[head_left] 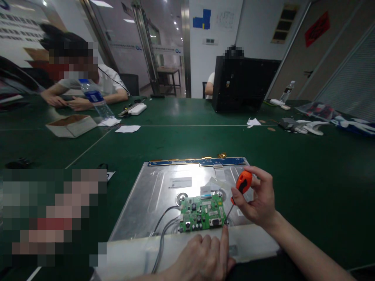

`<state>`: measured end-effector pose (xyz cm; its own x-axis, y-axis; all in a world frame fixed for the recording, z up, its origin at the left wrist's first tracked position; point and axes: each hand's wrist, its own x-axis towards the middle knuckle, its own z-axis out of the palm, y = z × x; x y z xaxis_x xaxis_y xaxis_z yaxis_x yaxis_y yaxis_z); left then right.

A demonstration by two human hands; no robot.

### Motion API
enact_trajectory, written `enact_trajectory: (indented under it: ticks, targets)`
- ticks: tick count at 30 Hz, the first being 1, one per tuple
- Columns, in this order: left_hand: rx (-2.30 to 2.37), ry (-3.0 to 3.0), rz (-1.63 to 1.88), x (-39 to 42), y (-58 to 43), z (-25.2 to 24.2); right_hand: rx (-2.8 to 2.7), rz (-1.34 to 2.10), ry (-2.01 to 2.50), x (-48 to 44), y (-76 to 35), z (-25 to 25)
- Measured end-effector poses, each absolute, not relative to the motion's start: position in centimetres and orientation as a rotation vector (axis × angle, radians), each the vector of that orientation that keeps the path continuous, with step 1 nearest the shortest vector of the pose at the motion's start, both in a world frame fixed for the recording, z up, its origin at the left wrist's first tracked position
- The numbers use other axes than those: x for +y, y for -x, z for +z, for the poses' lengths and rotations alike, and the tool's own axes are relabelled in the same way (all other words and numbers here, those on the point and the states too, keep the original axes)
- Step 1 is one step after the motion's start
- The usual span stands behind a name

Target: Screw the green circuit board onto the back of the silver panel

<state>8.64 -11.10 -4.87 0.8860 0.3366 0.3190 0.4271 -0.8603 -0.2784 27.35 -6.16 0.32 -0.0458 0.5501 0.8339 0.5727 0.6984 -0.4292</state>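
My right hand (259,197) is closed around the orange-and-black handle of a screwdriver (243,182), holding it tilted. Its thin shaft slants down to the lower right corner of a green circuit board (202,210). At that same corner rests the tip of my left index finger, stretched out, while the other fingers of my left hand (202,253) are curled; I see nothing held in it. The board lies on the metal back of a flat display panel (146,191). Grey cables (162,244) run from its left side. Any screw under the tip is too small to make out.
A blue circuit strip (199,161) edges the panel's far side; whitish sheet material (125,253) covers its near side. Beyond are an open box (72,127), a water bottle (95,97), a black monitor (244,84) and gloves (310,127). Two people sit across the green table (181,138).
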Motion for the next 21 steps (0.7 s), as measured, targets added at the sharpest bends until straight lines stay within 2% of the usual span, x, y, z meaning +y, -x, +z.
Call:
enact_trajectory:
  ticks: [21]
  targets:
    - [-0.571,2.693,-0.394,-11.02,-8.72,-5.1,-1.739,-0.054,0.886,-6.15,-27.08,0.6]
